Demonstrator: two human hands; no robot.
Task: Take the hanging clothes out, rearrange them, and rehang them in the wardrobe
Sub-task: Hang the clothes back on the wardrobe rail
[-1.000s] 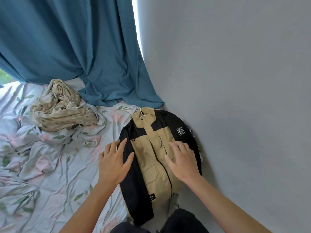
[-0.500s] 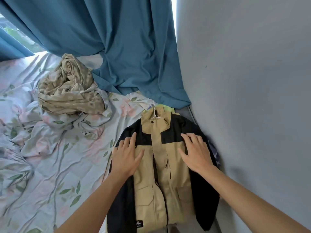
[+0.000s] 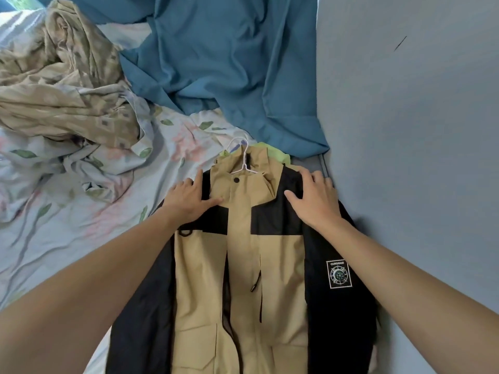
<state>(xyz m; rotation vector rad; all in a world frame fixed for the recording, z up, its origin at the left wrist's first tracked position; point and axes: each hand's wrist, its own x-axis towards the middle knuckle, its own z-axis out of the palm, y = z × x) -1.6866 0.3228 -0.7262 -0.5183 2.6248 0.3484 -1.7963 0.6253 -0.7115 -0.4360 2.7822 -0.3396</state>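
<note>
A tan and black jacket (image 3: 243, 265) lies front-up on the bed, on a white hanger (image 3: 241, 157) whose hook sticks out past the collar. My left hand (image 3: 189, 198) lies flat on the jacket's left shoulder, fingers straight. On the right shoulder my right hand (image 3: 313, 201) presses down with spread fingers. A yellow-green garment (image 3: 275, 155) peeks out from under the collar.
The floral bedsheet (image 3: 81, 225) stretches to the left, with a crumpled beige patterned cloth (image 3: 59, 85) at the far left. A blue curtain (image 3: 221, 63) drapes onto the bed behind the jacket. A grey wall (image 3: 418, 157) runs close along the right.
Both hands have slid up the jacket from its chest to its shoulders. The view has come closer and tilted down over the jacket.
</note>
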